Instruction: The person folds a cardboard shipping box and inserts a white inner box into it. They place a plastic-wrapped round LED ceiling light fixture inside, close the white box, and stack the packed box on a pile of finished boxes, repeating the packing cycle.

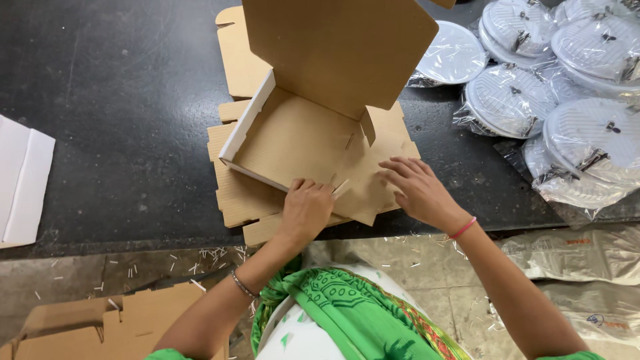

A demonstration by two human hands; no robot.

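Fingers (319,189) of the left hand (305,210) are curled over the near edge of a half-formed cardboard box (293,137), pinching a small corner tab there, while the right hand (420,190) lies flat with its fingers spread on the box's unfolded right flap (380,167), gripping nothing. The box sits on a stack of flat cardboard blanks (233,193) near the front edge of a dark worktop (120,100); its left wall stands upright and its lid panel (337,47) is raised at the back. The step in hand appears to be forming the near-right corner (front wall and right side are still lying flat). By my judgement, the next move calls for lifting the right flap to vertical and holding the tab inside the corner so the wall can fold over it squarely. Round white items in clear bags (567,80) lie to the right on the worktop, well apart from the box. More flat cardboard (100,320) rests on the floor below.
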